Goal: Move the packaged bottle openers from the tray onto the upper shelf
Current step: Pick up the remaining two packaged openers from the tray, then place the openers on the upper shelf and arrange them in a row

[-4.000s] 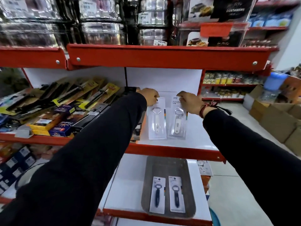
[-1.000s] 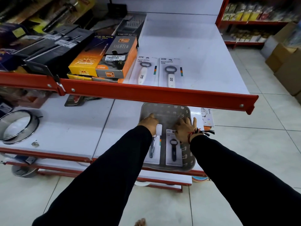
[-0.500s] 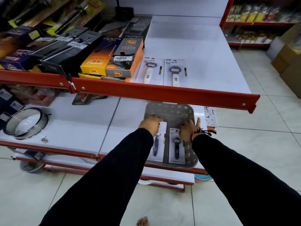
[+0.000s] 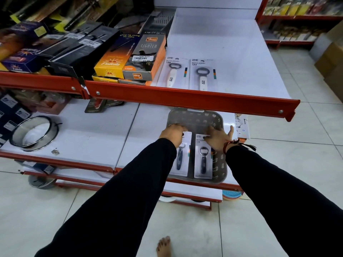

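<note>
Both hands are reaching into the gray tray (image 4: 220,175). The left hand (image 4: 173,133) and right hand (image 4: 217,137) are pinching the top edges of two dark opener packs (image 4: 203,160). The thin cards could be slipping out, or bumping the red shelf edge (image 4: 185,100) above.

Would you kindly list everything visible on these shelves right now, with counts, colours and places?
White-handled packaged bottle openers: two, white cards, side by side on the upper shelf.
Dark-handled packaged bottle openers: two, white cards, lying in the grey perforated plastic tray on the lower shelf.
Orange and grey lighter boxes: several, stacked left of the white openers.
Dark boxed goods: many, far left of the upper shelf.
Round metal sieve: one, silver, lower shelf, left.
Brown cardboard cartons: a few, floor, right.
Left hand: on the left card's top.
Right hand: on the right card's top.
</note>
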